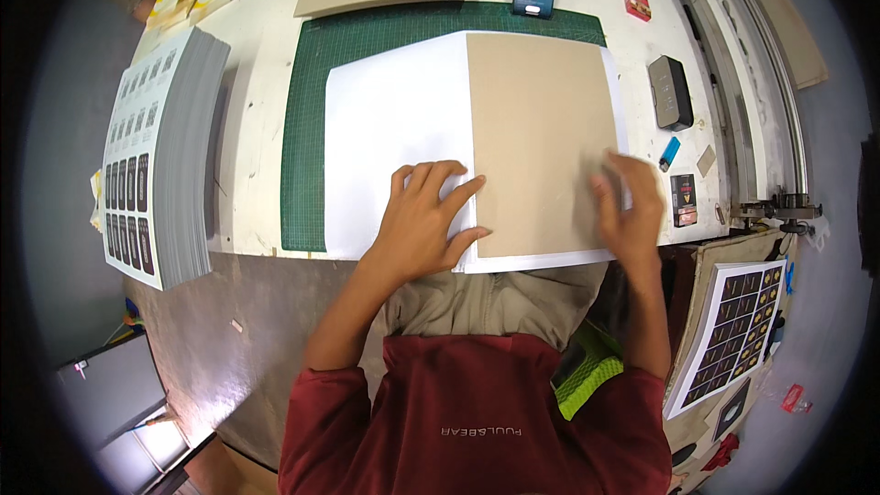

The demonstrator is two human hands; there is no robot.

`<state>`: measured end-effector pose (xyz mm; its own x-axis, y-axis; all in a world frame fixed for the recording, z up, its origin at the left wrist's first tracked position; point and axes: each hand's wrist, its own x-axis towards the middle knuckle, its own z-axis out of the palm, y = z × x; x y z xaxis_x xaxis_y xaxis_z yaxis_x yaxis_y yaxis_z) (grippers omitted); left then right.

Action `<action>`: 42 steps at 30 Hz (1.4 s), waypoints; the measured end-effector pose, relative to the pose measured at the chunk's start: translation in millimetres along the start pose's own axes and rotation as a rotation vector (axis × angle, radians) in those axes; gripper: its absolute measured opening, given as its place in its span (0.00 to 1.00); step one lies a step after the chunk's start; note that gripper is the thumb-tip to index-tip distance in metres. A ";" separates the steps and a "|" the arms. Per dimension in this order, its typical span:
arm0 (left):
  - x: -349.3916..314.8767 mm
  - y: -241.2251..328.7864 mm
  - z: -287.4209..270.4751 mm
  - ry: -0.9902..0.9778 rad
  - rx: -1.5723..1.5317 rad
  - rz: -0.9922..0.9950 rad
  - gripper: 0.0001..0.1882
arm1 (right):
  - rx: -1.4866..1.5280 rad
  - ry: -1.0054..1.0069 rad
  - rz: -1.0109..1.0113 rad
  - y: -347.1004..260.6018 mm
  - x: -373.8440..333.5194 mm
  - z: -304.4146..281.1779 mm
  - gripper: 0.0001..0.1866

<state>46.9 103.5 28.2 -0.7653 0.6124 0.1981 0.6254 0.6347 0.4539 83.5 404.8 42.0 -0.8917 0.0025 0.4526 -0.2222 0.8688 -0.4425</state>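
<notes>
hands lie flat and open, left hand (pixel 423 225) and right hand (pixel 626 206) pressing a flat brown cardboard sheet (pixel 539 142) onto big white paper (pixel 394 128) on the bench (pixel 252 82).

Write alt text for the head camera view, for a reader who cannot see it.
A person's left hand and right hand press flat on a brown cardboard sheet lying over a white sheet on a green cutting mat. A thick stack of printed sheets sits at the left of the white table.

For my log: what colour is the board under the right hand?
Plain tan-brown board, on a white sheet; the head view shows it.
</notes>
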 end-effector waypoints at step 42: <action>128.9 2.9 56.0 -0.105 0.340 -0.047 0.60 | -0.121 -0.334 0.097 -1.3 -63.7 -23.8 0.23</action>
<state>-41.4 210.8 6.4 -0.7859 0.6125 0.0851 0.6180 0.7732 0.1422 150.0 415.3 32.1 -0.9904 -0.0565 0.1263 -0.0996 0.9247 -0.3675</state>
